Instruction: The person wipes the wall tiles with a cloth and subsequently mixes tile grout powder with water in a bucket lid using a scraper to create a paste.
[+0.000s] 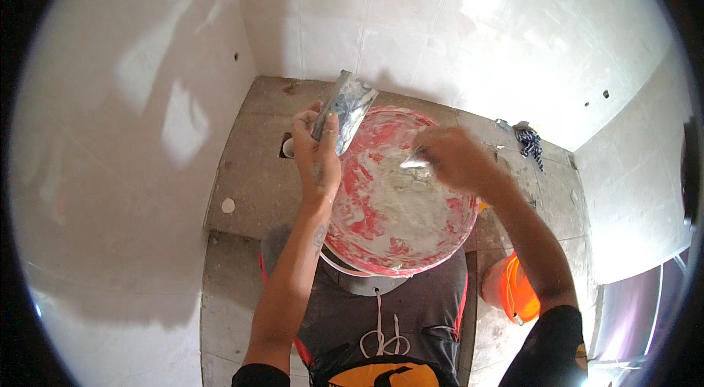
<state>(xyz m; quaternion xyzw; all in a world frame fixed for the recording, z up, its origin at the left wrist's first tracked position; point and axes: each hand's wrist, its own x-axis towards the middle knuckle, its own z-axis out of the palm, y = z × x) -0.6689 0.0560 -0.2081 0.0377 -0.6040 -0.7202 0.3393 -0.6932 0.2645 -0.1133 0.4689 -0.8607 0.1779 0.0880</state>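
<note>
**Over the red basin: white paste being loaded from one blade to another**

Between the two hands, held close against the person's body, sits a wide red basin point(400, 207), its inside smeared with white paste; a thick heap of the paste lies in the middle and toward the far side, while streaks of bare red show around the rim. Just beside the right elbow, on the floor, stands an orange bucket point(513, 290); what it holds cannot be made out.

The right hand point(458, 160) is bunched, fingers pressed together around a small putty knife point(415, 162) whose bright blade dips into the paste at the far part of the basin. The left hand point(317, 156) is closed around the handle of a broad metal trowel point(346, 110), tilted up over the basin's far-left rim, its face coated in white and grey paste.

By the look of it, this is the mixing-and-loading step: paste being scooped and worked between the tools. The next move seems to call for a steady lift of the small blade toward the trowel without tipping the basin.

Beyond the left hand, a square hole point(287, 146) opens in the rough concrete floor point(249, 189). Past the right hand lies a dark patterned rag point(529, 142), at the foot of glossy white wall tiles point(440, 28).
</note>
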